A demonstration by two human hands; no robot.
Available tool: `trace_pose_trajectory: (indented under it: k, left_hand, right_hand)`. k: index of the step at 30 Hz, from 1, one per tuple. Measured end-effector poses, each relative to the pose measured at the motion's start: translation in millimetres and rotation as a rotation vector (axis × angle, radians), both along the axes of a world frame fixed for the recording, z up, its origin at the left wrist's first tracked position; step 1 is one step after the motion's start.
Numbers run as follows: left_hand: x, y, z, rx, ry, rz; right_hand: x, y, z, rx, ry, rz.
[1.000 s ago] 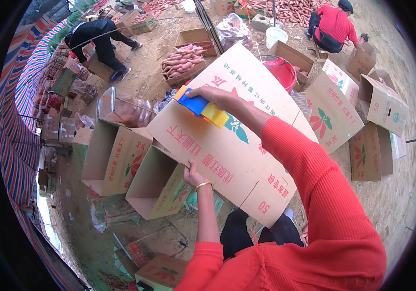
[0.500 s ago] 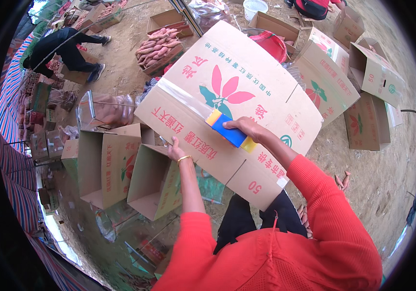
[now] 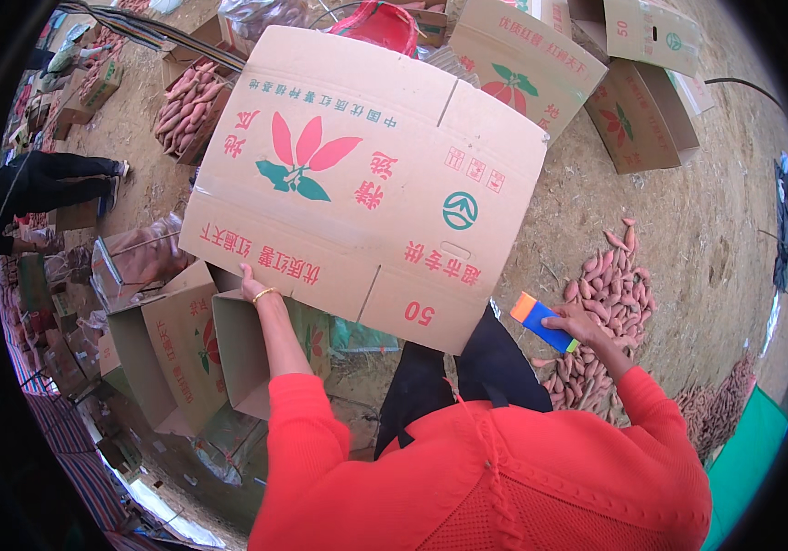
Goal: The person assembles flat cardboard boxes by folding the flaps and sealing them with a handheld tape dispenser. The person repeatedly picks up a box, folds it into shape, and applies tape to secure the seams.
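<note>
A brown cardboard carton [image 3: 339, 138] with red and green print is held tilted in front of me. My left hand [image 3: 254, 289] grips its near-left edge, the thumb showing on top and the other fingers hidden beneath. A lengthwise seam with shiny clear tape runs across the carton near that edge. To the right of the carton and apart from it, my right hand [image 3: 577, 323] is closed around a blue tape dispenser [image 3: 541, 321] with an orange end. Below this hand lies a pile of sweet potatoes [image 3: 609, 285] on the ground.
Two open cartons [image 3: 169, 354] stand at my left. More cartons [image 3: 531, 69] stand at the far right, near a red basin [image 3: 380, 28]. A box of sweet potatoes [image 3: 190, 108] is at the far left. A person [image 3: 63, 179] bends over at the left edge.
My right hand has lifted the tape dispenser off the carton's seam and carried it right, over the sweet potatoes. My left hand still grips the carton. The view has swung to the right.
</note>
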State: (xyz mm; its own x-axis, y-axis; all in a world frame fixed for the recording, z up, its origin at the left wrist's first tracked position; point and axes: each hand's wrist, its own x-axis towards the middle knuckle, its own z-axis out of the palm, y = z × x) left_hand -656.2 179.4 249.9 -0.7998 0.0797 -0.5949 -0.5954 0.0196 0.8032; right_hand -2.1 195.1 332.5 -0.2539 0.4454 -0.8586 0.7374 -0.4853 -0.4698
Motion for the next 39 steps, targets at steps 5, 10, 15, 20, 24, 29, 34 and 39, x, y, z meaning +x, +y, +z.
trace_pose_trajectory:
  k: [5,10,15,20,24,29,34,39]
  left_hand:
    - [13.1,9.5,8.4,-0.097,0.007,-0.077]
    - [15.5,8.2,10.1,-0.083,0.038,-0.074]
    - [18.9,7.9,12.8,-0.104,0.056,-0.107]
    - [11.9,7.2,7.4,-0.14,0.061,-0.067]
    - [19.9,15.2,-2.9,-0.129,0.091,-0.087]
    - [-9.4,12.5,-38.7,-0.277,0.113,-0.094]
    - [-8.8,23.6,-82.3,-0.426,0.179,-0.045]
    - [17.5,48.9,-79.4,-1.028,0.437,-0.252]
  right_hand:
    - [9.4,-4.8,-0.4,-0.005,-0.007,-0.004]
    - [9.2,-17.1,-32.1,0.01,0.034,-0.033]
    - [11.5,-23.0,-65.8,0.003,0.025,-0.012]
    - [3.1,-23.4,-91.6,0.042,0.022,-0.01]
    - [-1.3,-26.3,-110.1,0.085,0.027,-0.044]
    - [-29.8,-4.0,-101.9,0.146,0.012,0.047]
    - [-37.3,10.9,-90.4,0.214,-0.025,0.184]
    - [-40.6,14.2,-90.6,0.182,-0.1,0.276]
